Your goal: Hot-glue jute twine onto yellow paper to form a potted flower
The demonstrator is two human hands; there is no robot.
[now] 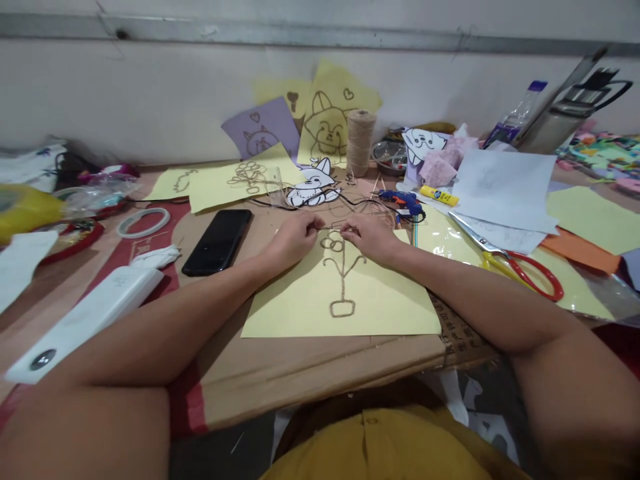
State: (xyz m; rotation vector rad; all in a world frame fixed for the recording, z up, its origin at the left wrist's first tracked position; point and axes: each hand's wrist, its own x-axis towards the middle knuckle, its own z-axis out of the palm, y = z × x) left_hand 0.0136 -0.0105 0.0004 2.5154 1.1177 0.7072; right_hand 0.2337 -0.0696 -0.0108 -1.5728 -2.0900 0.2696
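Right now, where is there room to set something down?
Bare cardboard lies between the near yellow sheet and front edge; a smaller gap separates phone and left hand. It is crowded beyond the right hand, around the twine spool, and around the scissors.

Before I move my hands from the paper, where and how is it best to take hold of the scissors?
Probably by the red handle, with your right hand coming from the near right side. The scissors lie slanted, their blades pointing away to the upper left, so the open loop faces that side and the tips point away from you.
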